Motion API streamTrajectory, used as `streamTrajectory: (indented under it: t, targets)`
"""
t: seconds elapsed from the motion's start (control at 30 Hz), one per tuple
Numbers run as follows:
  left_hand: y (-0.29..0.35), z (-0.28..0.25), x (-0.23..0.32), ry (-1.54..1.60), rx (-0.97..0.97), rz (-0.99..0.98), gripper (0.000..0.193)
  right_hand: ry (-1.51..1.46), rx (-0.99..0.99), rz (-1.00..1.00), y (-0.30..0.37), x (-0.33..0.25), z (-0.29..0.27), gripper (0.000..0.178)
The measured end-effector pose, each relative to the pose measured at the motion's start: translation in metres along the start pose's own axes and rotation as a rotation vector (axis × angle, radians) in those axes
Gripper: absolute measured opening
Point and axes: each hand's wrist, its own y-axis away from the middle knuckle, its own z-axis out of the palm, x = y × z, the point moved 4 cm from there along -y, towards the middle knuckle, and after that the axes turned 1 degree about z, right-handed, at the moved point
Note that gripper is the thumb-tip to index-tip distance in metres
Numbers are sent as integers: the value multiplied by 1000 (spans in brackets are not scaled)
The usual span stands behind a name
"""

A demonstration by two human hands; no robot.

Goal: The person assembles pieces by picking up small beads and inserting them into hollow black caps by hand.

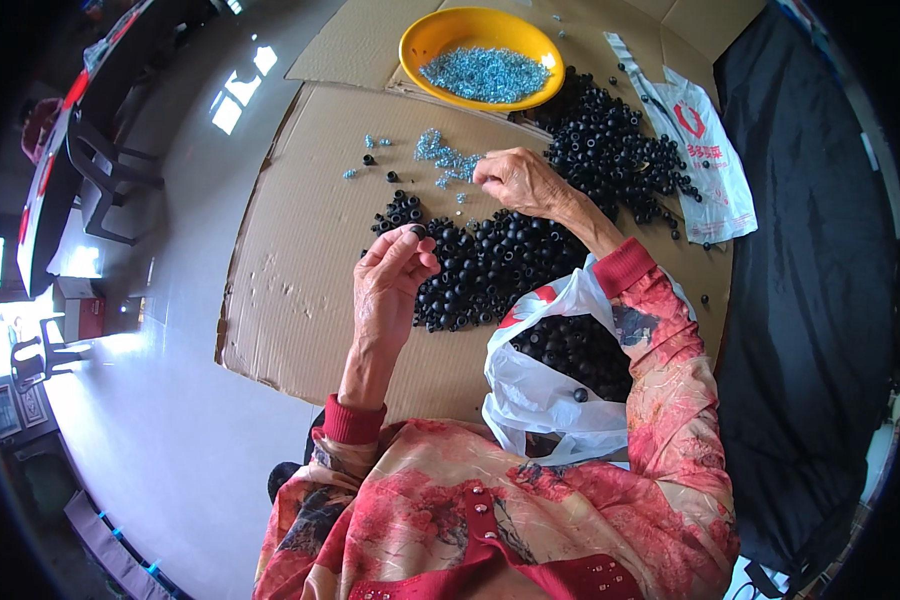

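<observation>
Black cap (417, 231), a small round bit, sits pinched between the fingertips of my left hand (390, 285), raised just above the heap of black caps (490, 265) on the cardboard (300, 280). I judge it light, stiff and a little slick, so I hold it by its rim with thumb and forefinger. My right hand (520, 182) reaches to the scattered blue screws (448, 160), fingers curled down onto them; whether they have one nipped I cannot tell. The screws look tiny and hard, best picked singly by the tips. More lie in the yellow bowl (420, 40); a white bag (540, 390) of caps rests near my lap.
</observation>
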Motion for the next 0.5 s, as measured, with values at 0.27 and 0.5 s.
streamTrajectory:
  t: [0.27, 0.5]
  targets:
    - [-1, 5, -3, 40, -15, -29, 16, 82, -241, -95, 6, -25, 27, 11]
    - [-9, 14, -10, 287, -105, -123, 18, 149, -303, -16, 4, -39, 38, 7]
